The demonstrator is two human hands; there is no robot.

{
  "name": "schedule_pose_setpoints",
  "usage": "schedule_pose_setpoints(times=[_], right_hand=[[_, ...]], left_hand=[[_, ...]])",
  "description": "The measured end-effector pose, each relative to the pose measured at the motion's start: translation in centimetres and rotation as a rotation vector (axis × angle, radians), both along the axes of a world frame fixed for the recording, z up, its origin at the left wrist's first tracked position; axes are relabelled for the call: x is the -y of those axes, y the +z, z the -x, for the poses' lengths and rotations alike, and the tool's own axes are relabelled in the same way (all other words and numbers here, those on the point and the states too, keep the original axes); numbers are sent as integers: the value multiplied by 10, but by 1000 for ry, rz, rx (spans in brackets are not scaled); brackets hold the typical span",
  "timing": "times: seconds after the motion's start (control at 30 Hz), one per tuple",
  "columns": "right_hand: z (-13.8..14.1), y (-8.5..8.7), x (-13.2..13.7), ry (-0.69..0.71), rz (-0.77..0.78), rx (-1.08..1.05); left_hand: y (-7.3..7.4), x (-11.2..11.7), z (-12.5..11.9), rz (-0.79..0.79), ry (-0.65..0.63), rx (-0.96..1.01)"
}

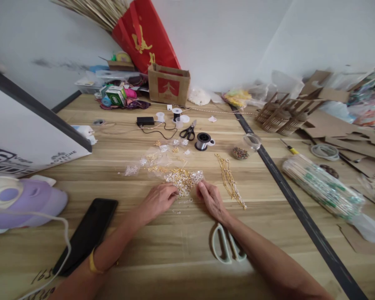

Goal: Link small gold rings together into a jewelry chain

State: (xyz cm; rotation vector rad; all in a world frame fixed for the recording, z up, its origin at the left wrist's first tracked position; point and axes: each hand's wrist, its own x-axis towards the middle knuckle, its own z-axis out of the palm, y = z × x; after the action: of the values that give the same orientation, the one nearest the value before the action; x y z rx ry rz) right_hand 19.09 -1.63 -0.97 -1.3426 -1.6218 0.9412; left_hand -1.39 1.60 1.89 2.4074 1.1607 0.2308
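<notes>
A pile of small gold and silver beads [181,178] lies on the wooden table in front of me. My left hand [161,198] rests at the pile's lower left edge, fingers bent and pressed together; what they pinch is too small to make out. On the other side, my right hand [211,199] is closed, its thumb and fingertips by a small clear bag of rings [197,176]. Whether they grip the bag cannot be told. Loose silver rings [186,194] lie between the hands. Gold chains [228,179] lie to the right, and pale-handled scissors [225,246] sit partly under my right forearm.
A black phone [89,233] lies beside my left forearm. Beyond the beads are a wire spool [203,141], black scissors [189,131] and a power adapter [145,121]. A jar of beads [240,153] lies right, with bagged sticks [321,183] farther off. A white box [28,121] stands left.
</notes>
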Motion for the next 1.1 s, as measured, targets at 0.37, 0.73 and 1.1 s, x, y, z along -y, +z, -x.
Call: schedule_pose_setpoints(times=[0.37, 0.73, 1.1], right_hand=[[0, -2, 0, 5, -12, 1], [0, -2, 0, 23, -14, -2], [0, -3, -1, 24, 3, -1]], left_hand=[[-10, 4, -6, -58, -7, -66], [-8, 4, -2, 11, 40, -21], [-11, 2, 2, -1, 0, -49]])
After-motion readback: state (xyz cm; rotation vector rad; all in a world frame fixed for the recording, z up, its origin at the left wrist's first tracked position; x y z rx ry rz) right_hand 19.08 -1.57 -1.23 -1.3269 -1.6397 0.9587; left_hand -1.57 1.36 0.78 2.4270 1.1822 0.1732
